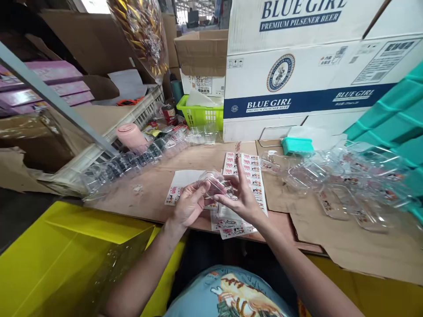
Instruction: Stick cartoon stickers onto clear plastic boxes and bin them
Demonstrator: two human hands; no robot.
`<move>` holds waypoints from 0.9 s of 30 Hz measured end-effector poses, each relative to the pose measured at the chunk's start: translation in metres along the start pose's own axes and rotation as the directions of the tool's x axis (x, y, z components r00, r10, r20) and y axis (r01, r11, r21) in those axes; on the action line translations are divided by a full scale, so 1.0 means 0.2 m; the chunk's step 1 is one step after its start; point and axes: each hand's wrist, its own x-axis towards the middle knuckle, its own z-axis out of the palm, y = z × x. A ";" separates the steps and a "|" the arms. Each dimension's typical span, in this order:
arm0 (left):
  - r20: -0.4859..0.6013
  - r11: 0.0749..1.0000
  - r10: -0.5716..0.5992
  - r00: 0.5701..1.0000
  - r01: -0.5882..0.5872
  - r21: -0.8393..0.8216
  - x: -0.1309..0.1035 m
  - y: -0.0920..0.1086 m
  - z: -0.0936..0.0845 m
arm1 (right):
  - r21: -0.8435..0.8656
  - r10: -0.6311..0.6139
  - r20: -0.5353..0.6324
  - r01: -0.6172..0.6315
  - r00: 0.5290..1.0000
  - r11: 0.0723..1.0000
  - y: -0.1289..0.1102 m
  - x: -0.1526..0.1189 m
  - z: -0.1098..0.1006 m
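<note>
My left hand (191,203) pinches a small clear plastic container (213,179) between thumb and fingers, above the front of the table. At the container's right side, my right hand (243,200) steadies it with the thumb and lower fingers. Its index finger points up, and a small printed clear sticker (238,147) clings to the tip. Behind and below my hands lie sticker sheets (256,174) with rows of pink and cartoon prints. Another sheet (172,196) lies to the left, partly hidden by my left hand. More clear plastic and sheets (228,215) lie under my right hand.
Clear containers with stickers (350,189) are heaped at right, near teal crates (393,119). A row of nested clear containers (142,160) runs along the left beside a pink cup (130,135). Behind stand a green basket (201,115) and white cartons (280,105). A yellow bin (66,246) is front left.
</note>
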 end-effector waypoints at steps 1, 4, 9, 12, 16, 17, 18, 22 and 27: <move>-0.014 1.000 0.006 1.000 -0.006 -0.012 0.01 -0.03 0.02 | -0.051 -0.016 -0.041 0.014 0.999 0.999 -0.02 -0.02 -0.04; -0.043 0.997 0.004 0.999 -0.007 -0.073 0.03 -0.09 0.05 | -0.018 -0.010 -0.140 0.008 0.990 1.000 -0.11 -0.14 -0.15; -0.022 0.993 -0.006 1.000 0.004 -0.116 0.04 -0.17 0.10 | 0.649 0.196 0.246 -0.312 0.949 0.694 -0.19 -0.38 -0.21; -0.062 0.992 -0.059 0.996 0.052 -0.112 0.05 -0.21 0.11 | 0.766 0.222 0.307 -0.379 0.925 0.519 -0.14 -0.45 -0.19; -0.072 0.990 -0.089 0.993 0.081 -0.113 0.05 -0.24 0.14 | 0.810 0.261 0.303 -0.393 0.916 0.437 -0.07 -0.46 -0.19; -0.071 0.990 -0.093 0.993 0.084 -0.114 0.05 -0.24 0.14 | 0.813 0.269 0.305 -0.397 0.914 0.427 -0.07 -0.46 -0.19; -0.071 0.990 -0.094 0.993 0.085 -0.112 0.05 -0.24 0.15 | 0.814 0.274 0.308 -0.401 0.911 0.419 -0.06 -0.46 -0.19; -0.057 0.993 -0.083 0.995 0.078 -0.092 0.05 -0.25 0.15 | 0.815 0.277 0.329 -0.420 0.903 0.400 -0.07 -0.46 -0.20; -0.030 0.995 -0.069 0.997 0.067 -0.078 0.05 -0.25 0.14 | 0.809 0.283 0.325 -0.420 0.902 0.410 -0.07 -0.46 -0.19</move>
